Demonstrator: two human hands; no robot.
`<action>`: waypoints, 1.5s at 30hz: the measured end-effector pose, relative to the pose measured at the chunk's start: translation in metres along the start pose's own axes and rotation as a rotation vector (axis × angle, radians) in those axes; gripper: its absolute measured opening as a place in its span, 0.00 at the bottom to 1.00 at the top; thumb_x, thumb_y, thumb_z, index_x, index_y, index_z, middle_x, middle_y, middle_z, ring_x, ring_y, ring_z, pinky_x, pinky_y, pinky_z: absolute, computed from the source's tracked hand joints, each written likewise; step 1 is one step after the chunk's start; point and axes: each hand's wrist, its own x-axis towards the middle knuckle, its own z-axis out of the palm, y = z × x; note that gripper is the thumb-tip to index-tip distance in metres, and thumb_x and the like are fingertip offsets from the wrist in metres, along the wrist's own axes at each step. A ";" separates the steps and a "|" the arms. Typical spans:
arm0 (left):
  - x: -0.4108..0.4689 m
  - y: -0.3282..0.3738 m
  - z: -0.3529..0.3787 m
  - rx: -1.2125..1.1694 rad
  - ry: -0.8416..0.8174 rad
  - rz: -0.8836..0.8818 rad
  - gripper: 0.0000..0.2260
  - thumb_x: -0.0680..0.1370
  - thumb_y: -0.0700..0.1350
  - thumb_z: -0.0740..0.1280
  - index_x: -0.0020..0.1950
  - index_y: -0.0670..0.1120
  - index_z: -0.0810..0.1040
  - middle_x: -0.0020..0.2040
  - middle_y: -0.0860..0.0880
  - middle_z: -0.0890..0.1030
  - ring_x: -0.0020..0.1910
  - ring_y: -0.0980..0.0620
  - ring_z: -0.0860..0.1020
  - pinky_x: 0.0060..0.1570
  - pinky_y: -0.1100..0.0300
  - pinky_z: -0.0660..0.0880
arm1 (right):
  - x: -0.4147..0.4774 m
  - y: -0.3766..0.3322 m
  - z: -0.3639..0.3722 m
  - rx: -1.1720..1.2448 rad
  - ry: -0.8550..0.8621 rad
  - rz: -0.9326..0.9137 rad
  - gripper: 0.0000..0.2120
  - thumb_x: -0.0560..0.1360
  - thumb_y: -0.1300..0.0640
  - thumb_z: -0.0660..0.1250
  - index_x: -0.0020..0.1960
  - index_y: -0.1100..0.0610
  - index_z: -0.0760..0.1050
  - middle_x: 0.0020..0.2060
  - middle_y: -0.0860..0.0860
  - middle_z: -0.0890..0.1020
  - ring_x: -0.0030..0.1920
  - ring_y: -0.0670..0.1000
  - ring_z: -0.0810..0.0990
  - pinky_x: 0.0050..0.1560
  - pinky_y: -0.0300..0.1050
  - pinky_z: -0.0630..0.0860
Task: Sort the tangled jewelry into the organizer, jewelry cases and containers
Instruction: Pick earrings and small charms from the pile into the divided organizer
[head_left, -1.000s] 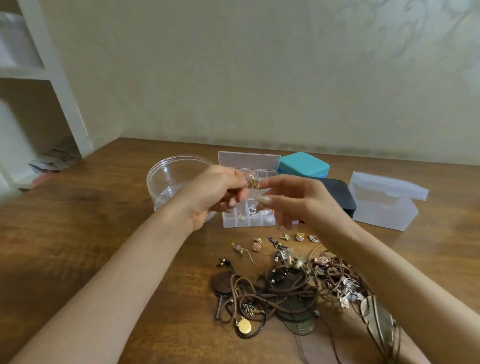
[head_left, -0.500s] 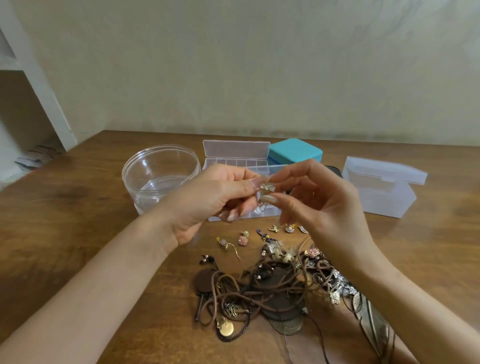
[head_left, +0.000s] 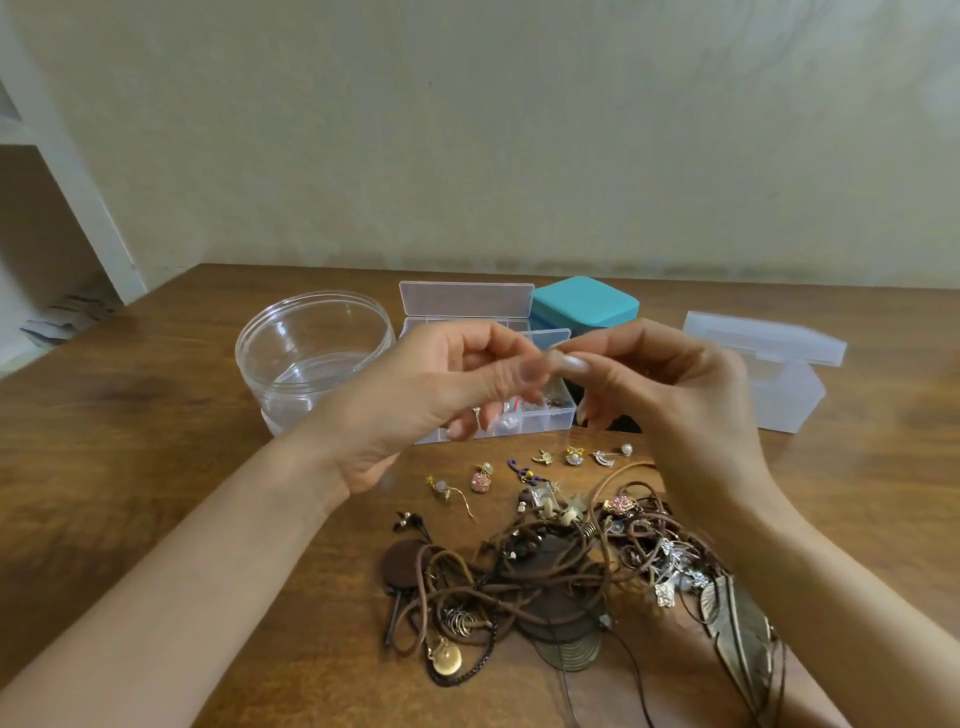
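Left hand (head_left: 415, 410), right hand (head_left: 691, 405): thumb and forefinger tips pinched together on a small piece, too blurred to identify. Organizer (head_left: 540, 423): open, directly beneath the fingertips, seemingly closer to the left hand.

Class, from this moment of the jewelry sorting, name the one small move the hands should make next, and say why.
Probably lower the pinch into the open organizer. The left grip and right grip meet fingertip to fingertip over its compartments; the small piece they seem to pinch is hidden.
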 end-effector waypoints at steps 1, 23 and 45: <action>0.000 -0.001 0.001 0.009 0.011 0.020 0.15 0.64 0.49 0.70 0.46 0.44 0.78 0.35 0.50 0.79 0.25 0.60 0.69 0.22 0.71 0.63 | 0.001 0.000 -0.001 0.041 -0.003 0.044 0.02 0.64 0.57 0.72 0.37 0.54 0.82 0.31 0.52 0.82 0.27 0.45 0.75 0.28 0.36 0.74; 0.006 -0.013 0.001 -0.003 0.113 -0.126 0.04 0.76 0.42 0.65 0.50 0.44 0.76 0.41 0.50 0.83 0.25 0.59 0.69 0.23 0.69 0.62 | 0.001 0.003 -0.001 0.033 0.011 0.014 0.01 0.67 0.59 0.69 0.37 0.56 0.79 0.30 0.49 0.82 0.28 0.45 0.76 0.31 0.36 0.75; 0.022 -0.035 -0.030 1.175 0.392 0.599 0.04 0.72 0.42 0.72 0.39 0.47 0.78 0.38 0.55 0.77 0.30 0.57 0.71 0.32 0.60 0.72 | 0.011 0.032 -0.013 -0.707 -0.063 -0.117 0.08 0.71 0.54 0.71 0.50 0.51 0.81 0.41 0.44 0.81 0.35 0.44 0.77 0.39 0.43 0.78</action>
